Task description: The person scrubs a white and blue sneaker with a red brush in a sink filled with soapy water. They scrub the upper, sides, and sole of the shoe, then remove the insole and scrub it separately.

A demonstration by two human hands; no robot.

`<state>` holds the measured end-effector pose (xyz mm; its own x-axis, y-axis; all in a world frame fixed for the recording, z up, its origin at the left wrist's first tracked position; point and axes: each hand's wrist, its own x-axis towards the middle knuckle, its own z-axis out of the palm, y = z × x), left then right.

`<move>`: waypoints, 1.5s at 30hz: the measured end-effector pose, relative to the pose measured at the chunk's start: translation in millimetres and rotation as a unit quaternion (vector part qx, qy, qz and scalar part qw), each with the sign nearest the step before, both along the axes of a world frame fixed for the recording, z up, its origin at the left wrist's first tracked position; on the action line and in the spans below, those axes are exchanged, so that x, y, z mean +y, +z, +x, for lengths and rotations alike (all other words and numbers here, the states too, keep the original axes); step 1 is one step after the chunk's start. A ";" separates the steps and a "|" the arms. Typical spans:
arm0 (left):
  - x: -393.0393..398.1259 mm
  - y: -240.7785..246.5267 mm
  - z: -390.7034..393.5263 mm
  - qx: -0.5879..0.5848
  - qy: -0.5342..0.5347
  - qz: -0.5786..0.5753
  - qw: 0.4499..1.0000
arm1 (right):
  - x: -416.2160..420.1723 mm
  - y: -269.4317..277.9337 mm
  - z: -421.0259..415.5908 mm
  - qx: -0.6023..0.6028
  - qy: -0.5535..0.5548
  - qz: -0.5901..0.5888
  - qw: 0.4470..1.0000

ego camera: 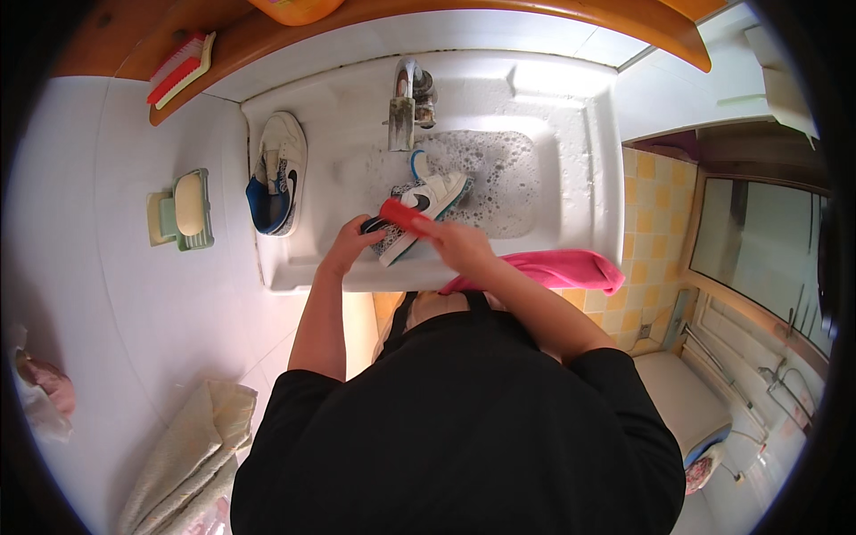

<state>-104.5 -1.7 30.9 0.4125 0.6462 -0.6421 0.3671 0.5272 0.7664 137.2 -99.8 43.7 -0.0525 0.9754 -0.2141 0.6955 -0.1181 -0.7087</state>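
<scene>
A white sneaker (pixel 436 190) with a patterned heel and dark swoosh lies tilted over the near left edge of the sink's soapy basin. My left hand (pixel 349 246) grips it at the heel and collar. In my right hand (pixel 460 246) is a red brush (pixel 402 215), held against the sneaker's side; its bristles are hidden. Suds float on the water (pixel 498 180) beside the toe. The other sneaker (pixel 279 175) rests on the left ledge of the white ceramic sink (pixel 314 261), its blue lining showing.
A metal faucet (pixel 402 100) stands at the sink's back. A pink cloth (pixel 568 267) drapes over the front rim, right of my forearm. Soap (pixel 190 204) sits in a green wall holder at left. Another red brush (pixel 179 70) lies on the orange shelf (pixel 468 7) above.
</scene>
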 end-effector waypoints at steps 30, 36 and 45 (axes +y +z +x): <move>23.5 -11.1 -4.9 0.063 -0.092 -0.024 0.993 | 1.6 -70.0 95.5 -0.076 -0.206 -0.111 0.969; 25.7 -15.7 -5.2 0.040 -0.069 -0.029 0.996 | -15.4 -105.6 84.7 -0.013 -0.279 -0.085 0.956; 21.1 -31.2 -19.4 0.052 -0.054 -0.011 0.997 | -14.1 -40.3 19.1 -0.028 0.039 -0.053 0.997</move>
<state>-123.9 19.5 -0.3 0.4102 0.5866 -0.6983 0.4990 0.4966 0.7102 156.3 -113.9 3.3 -0.1117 0.9407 -0.3202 0.7431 -0.1349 -0.6554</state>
